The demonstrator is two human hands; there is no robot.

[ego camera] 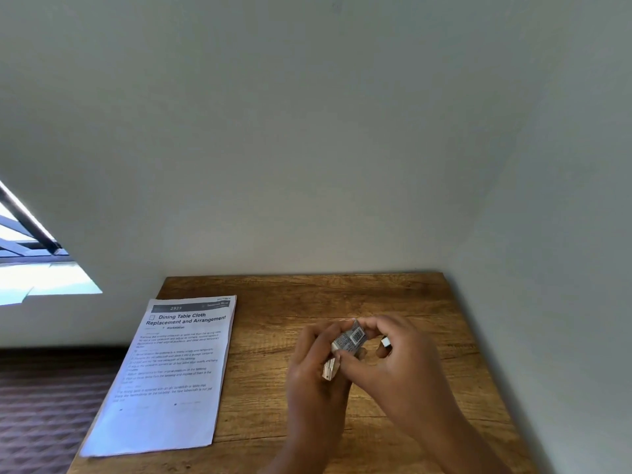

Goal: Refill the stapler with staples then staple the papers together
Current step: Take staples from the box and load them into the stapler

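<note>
In the head view both hands met above the middle of the wooden table (393, 295): the left hand (313, 364) and right hand (393, 364) each pinched a small staple box (349, 340) with curled fingers. The papers (171, 371) lay at the table's left edge, overhanging it slightly, well apart from the hands. Bare wood stretched between them and along the far edge, by the wall (307, 131).

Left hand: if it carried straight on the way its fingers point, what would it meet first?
The left hand points up-right, already gripping the small staple box; beyond it, probably the right hand, whose fingers pinch the same box. Depth unclear.
</note>
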